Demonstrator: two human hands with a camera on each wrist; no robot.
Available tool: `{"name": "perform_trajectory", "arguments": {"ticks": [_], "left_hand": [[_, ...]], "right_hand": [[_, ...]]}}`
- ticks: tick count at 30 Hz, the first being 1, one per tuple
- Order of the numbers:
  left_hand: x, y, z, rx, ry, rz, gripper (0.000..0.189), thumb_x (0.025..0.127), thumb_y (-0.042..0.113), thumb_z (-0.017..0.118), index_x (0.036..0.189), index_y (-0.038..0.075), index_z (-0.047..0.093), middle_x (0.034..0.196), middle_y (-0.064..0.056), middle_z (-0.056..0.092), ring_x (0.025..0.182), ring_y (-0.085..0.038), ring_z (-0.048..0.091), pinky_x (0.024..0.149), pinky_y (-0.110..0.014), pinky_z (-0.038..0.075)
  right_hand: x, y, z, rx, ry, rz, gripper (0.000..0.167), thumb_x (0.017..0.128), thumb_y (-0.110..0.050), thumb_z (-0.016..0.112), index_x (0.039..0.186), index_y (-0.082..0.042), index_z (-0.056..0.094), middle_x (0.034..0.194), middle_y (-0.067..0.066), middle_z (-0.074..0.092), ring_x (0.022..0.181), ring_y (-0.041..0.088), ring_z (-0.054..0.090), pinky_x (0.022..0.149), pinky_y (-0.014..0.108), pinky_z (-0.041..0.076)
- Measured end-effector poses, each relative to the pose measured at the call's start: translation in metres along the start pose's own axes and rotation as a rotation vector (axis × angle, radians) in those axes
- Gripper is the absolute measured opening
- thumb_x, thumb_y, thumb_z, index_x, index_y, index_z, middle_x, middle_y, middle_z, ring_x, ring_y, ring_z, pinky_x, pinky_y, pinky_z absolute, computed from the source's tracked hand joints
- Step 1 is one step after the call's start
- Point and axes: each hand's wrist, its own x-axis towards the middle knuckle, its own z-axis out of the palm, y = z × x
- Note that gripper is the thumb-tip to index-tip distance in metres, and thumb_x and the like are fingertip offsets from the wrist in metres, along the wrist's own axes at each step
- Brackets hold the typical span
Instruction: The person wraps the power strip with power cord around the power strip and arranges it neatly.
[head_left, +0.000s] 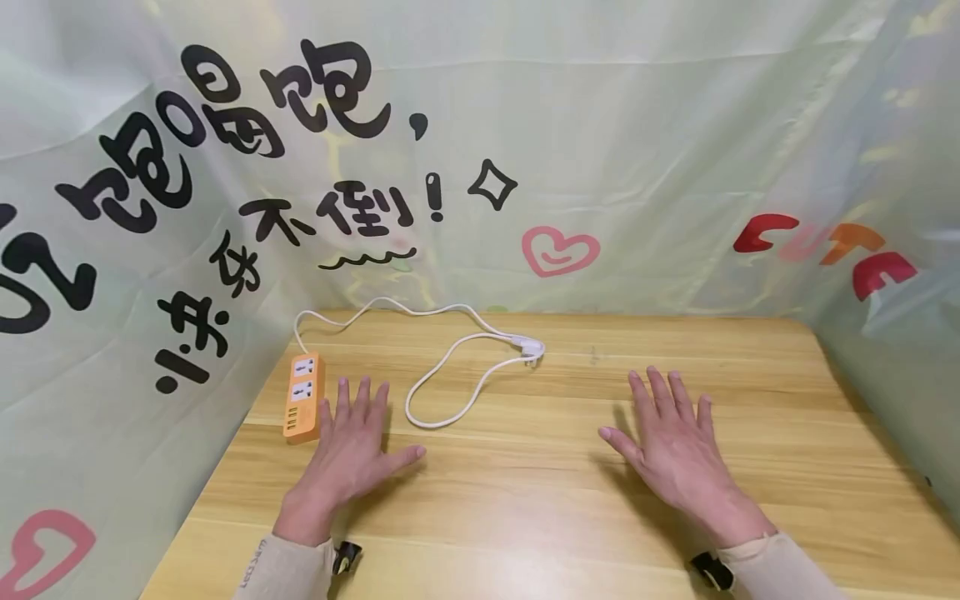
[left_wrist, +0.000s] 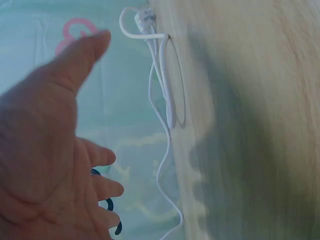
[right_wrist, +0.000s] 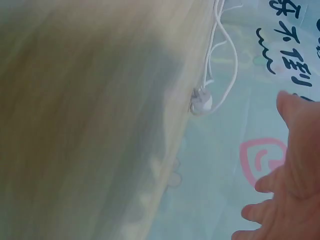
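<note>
At the bottom edge of the head view, two pale sleeves [head_left: 288,573] reach in over a wood-grain table [head_left: 517,517]. The left hand [head_left: 348,454], lower left of centre, is palm down with fingers straight and thumb spread wide, gripping nothing; the right hand [head_left: 675,458], lower right, is likewise spread and holds nothing. Both cast shadows on the tabletop. An orange power strip [head_left: 303,412] with sockets lies at centre left, just beside the left hand's little finger; whether they touch I cannot tell. Farther up, its white cord [head_left: 442,425] loops in the middle of the frame, ending in a white plug [head_left: 531,347] right of centre. Behind hangs a pale cloth [head_left: 637,133] with black characters at upper left, a pink heart [head_left: 561,271] near centre and "CUTE" at right.
</note>
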Motion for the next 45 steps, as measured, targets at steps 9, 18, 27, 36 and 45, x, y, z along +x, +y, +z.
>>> {"name": "perform_trajectory", "arguments": {"ticks": [9, 18, 27, 36, 45], "left_hand": [[0.015, -0.016, -0.004, -0.176, 0.205, -0.056, 0.073, 0.101, 0.031, 0.07, 0.155, -0.008, 0.04, 0.159, -0.036, 0.039, 0.153, -0.056, 0.025, 0.125, -0.066, 0.02], [0.041, -0.043, -0.009, -0.267, 0.274, -0.212, 0.056, 0.104, 0.025, 0.059, 0.149, -0.006, 0.048, 0.151, -0.03, 0.049, 0.144, -0.05, 0.041, 0.118, -0.062, 0.035], [0.06, -0.068, -0.013, -0.305, 0.266, -0.316, 0.059, 0.103, 0.025, 0.055, 0.153, -0.005, 0.044, 0.153, -0.033, 0.047, 0.143, -0.052, 0.04, 0.117, -0.063, 0.035], [0.072, -0.094, -0.008, -0.292, 0.269, -0.388, 0.06, 0.103, 0.024, 0.056, 0.152, -0.006, 0.044, 0.15, -0.035, 0.048, 0.138, -0.055, 0.042, 0.115, -0.066, 0.036], [0.08, -0.107, -0.006, -0.289, 0.209, -0.482, 0.068, 0.102, 0.024, 0.058, 0.157, -0.008, 0.033, 0.155, -0.037, 0.037, 0.14, -0.057, 0.036, 0.116, -0.067, 0.034]], "right_hand": [[0.011, -0.035, 0.018, 0.369, 0.118, -0.028, 0.058, 0.111, -0.03, 0.055, 0.156, 0.004, 0.042, 0.157, 0.031, 0.045, 0.141, 0.051, 0.045, 0.112, 0.068, 0.04], [0.026, -0.087, 0.041, 0.654, -0.017, 0.012, 0.047, 0.111, -0.027, 0.055, 0.15, -0.001, 0.053, 0.146, 0.021, 0.06, 0.121, 0.041, 0.067, 0.099, 0.052, 0.057], [0.04, -0.135, 0.067, 0.718, -0.06, -0.021, 0.034, 0.108, -0.014, 0.059, 0.139, -0.001, 0.064, 0.131, 0.014, 0.07, 0.117, 0.031, 0.068, 0.099, 0.05, 0.056], [0.043, -0.167, 0.086, 0.756, -0.166, -0.124, 0.036, 0.108, -0.016, 0.055, 0.139, 0.002, 0.062, 0.129, 0.018, 0.07, 0.119, 0.032, 0.067, 0.103, 0.052, 0.054], [0.051, -0.179, 0.1, 0.758, -0.228, -0.139, 0.036, 0.109, -0.018, 0.054, 0.138, 0.001, 0.063, 0.132, 0.015, 0.07, 0.123, 0.032, 0.066, 0.106, 0.052, 0.052]]}}
